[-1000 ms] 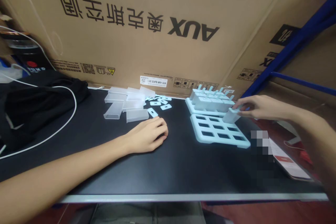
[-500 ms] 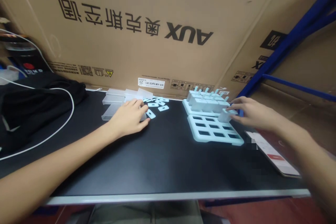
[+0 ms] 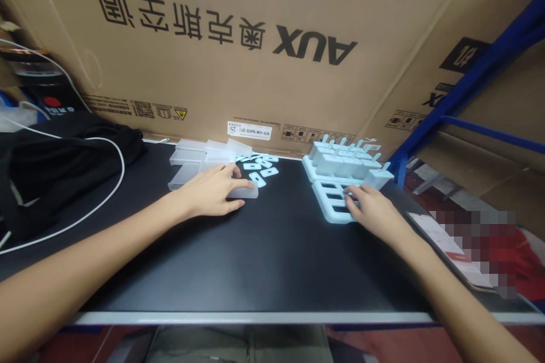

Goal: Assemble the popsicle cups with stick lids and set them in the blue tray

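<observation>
My left hand (image 3: 213,191) rests low over the table with its thumb and fingers around a translucent popsicle mold cup (image 3: 247,191). More of these translucent cups (image 3: 187,157) lie behind it, and small light-blue slotted pieces (image 3: 269,172) are scattered just past its fingertips. At the right, my right hand (image 3: 377,211) has bent fingers on the light-blue mold rack (image 3: 336,216), covering part of its openings. Several light-blue popsicle molds (image 3: 336,163) with sticks stand upright in the rack's back rows. One more mold (image 3: 378,177) stands in front of them, just beyond my right hand.
A big cardboard box (image 3: 191,79) walls off the back of the black table (image 3: 272,261). A black cloth bag (image 3: 76,159) with a white cable (image 3: 121,167) lies at the left. A phone-like flat item (image 3: 451,249) and a blue metal frame (image 3: 468,88) are on the right.
My right hand has let go of the front mold, which now stands in the rack with its stick showing, and moved left and nearer onto the rack. My left hand stays almost in place.
</observation>
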Tool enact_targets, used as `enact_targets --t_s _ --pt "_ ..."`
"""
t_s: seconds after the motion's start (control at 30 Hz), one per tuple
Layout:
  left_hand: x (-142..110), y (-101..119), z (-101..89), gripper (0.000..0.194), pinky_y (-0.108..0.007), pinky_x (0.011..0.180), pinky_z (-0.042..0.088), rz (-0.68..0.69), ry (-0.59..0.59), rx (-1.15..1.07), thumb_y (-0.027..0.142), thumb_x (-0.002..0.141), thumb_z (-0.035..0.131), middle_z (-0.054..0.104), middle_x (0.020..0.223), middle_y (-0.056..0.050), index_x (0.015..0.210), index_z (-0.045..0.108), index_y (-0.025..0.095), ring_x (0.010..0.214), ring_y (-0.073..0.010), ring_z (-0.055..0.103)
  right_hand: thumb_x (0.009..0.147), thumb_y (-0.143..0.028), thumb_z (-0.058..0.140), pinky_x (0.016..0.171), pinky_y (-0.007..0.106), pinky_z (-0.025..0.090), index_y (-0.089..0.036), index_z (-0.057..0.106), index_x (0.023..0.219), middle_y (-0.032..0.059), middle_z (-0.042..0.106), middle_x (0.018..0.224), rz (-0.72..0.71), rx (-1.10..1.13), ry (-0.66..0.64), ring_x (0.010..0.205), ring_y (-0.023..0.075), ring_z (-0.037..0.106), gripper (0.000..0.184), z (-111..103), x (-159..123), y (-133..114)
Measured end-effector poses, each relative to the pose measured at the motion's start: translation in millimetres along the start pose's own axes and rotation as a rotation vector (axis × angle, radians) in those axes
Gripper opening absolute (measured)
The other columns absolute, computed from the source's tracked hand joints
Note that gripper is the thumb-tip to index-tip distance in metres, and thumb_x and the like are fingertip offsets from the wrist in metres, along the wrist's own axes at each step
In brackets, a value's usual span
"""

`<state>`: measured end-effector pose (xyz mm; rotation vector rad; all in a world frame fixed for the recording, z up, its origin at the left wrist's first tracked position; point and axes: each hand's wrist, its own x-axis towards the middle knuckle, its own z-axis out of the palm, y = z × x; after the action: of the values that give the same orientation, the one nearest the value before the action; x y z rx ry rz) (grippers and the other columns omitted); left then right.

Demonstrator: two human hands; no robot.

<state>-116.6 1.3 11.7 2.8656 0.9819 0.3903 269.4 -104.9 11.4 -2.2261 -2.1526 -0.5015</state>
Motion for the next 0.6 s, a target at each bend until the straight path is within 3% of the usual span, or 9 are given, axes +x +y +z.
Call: enact_targets --t_s 0.13,0.27,0.4,0.5,0.6 --pt "-1 -2 0.7 0.044 -0.037 0.080 0.049 0.003 -0.016 -0.049 0.045 0.083 0.057 0.057 0.113 -0.007 0.126 0.061 0.038 0.096 -0.0266 0.059 0.094 -0.028 0.038 0.067 0.031 0.044 -0.019 0.063 0.103 0.0104 0.062 0.094 0.031 -0.042 -0.042 0.086 0.0239 0.061 0.028 -13 0 -4" --pt "3 1 -0.9 0.052 -0.039 0.080 0.050 -0.045 -0.008 -0.149 0.042 0.077 0.065 0.058 0.113 -0.007 0.127 0.059 0.034 0.092 -0.0248 0.061 0.093 -0.026 0.040 0.069 0.032 0.044 -0.018 0.061 0.104 0.0128 0.062 0.101 0.015 -0.009 0.120 0.097 0.0264 0.059 0.025 -35 8 -35" --pt "10 5 -0.7 0.056 -0.039 0.084 0.050 -0.090 0.188 -0.441 0.039 0.070 0.074 0.060 0.116 -0.007 0.122 0.057 0.025 0.097 -0.0232 0.061 0.094 -0.028 0.041 0.080 0.033 0.045 -0.018 0.060 0.107 0.0117 0.063 0.103 -0.232 0.171 0.103 0.098 0.0246 0.058 0.025 -45 32 -88" --pt "14 4 1.5 0.062 -0.039 0.085 0.051 -0.125 0.348 -0.722 0.041 0.069 0.077 0.062 0.116 -0.007 0.122 0.051 0.022 0.094 -0.0208 0.063 0.094 -0.030 0.044 0.084 0.033 0.045 -0.018 0.061 0.112 0.0112 0.062 0.106 -0.411 0.249 0.031 0.102 0.0240 0.057 0.027 -37 55 -122" --pt "15 -2 5.8 0.060 -0.040 0.086 0.052 -0.149 0.456 -0.859 0.041 0.070 0.077 0.062 0.114 -0.008 0.119 0.049 0.020 0.096 -0.0209 0.063 0.093 -0.030 0.046 0.085 0.033 0.046 -0.018 0.060 0.119 0.0114 0.060 0.113 -0.482 0.284 -0.009 0.106 0.0236 0.056 0.032 -25 77 -141"
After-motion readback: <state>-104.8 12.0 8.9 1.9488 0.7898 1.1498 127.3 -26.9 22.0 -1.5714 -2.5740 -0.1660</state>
